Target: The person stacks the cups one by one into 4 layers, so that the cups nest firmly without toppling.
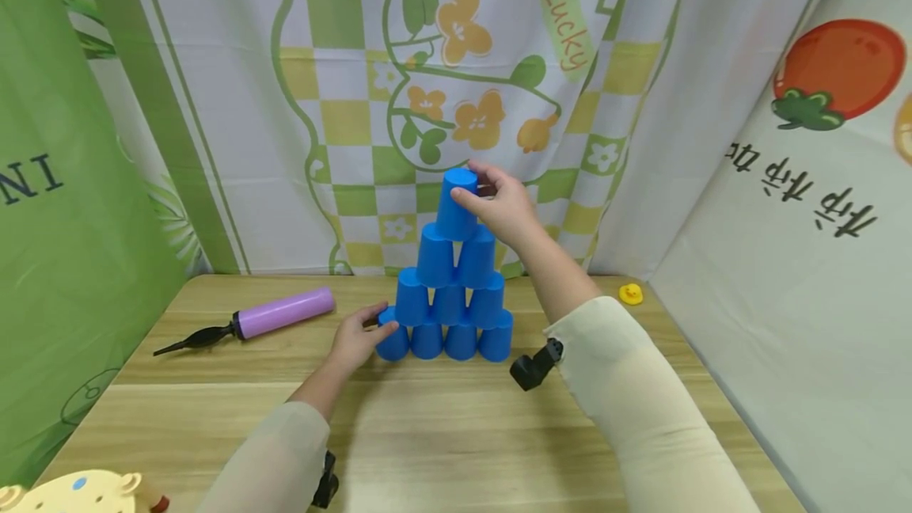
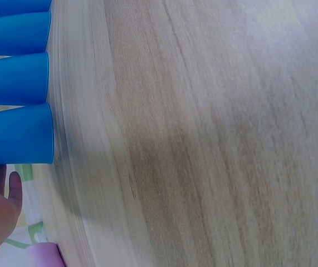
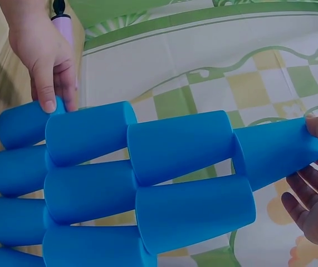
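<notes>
Blue plastic cups stand upside down in a four-tier pyramid on the table. My right hand (image 1: 504,204) holds the single top cup (image 1: 456,208) between thumb and fingers, and that cup's rim meets the two cups (image 1: 435,257) beneath it. Low on the left, my left hand (image 1: 358,339) has thumb and finger about the upper part of the end cup (image 1: 393,343) of the bottom row. The right wrist view shows the left thumb lying on this end cup (image 3: 22,125). In the left wrist view, some fingers of the left hand (image 2: 0,208) are hidden behind the end cup (image 2: 16,136).
A purple hand pump (image 1: 285,313) with a black nozzle lies left of the pyramid. A small yellow duck (image 1: 630,294) sits at the back right. Part of a cream-coloured spotted object (image 1: 81,493) shows at the lower left. A patterned curtain (image 1: 342,101) hangs behind the wooden table (image 1: 442,434).
</notes>
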The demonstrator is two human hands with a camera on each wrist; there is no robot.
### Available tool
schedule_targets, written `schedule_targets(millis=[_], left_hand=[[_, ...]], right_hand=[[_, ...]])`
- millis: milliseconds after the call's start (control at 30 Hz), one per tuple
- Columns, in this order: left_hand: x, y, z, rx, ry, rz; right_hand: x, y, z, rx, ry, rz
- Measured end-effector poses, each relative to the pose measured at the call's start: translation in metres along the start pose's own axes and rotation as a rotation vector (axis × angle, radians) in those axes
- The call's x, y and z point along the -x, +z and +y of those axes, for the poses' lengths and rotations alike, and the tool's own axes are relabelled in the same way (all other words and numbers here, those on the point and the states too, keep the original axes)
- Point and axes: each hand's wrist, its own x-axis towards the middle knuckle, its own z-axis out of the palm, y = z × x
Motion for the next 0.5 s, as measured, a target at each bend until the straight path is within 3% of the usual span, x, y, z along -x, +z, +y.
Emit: schedule_targets(millis=[500], left_hand=[[-0.0024,-0.0037,-0.0053,-0.022,0.009,0.011]], right_hand=[[0.0042,-0.001,0.0073,-0.03,-0.023,-0.003]])
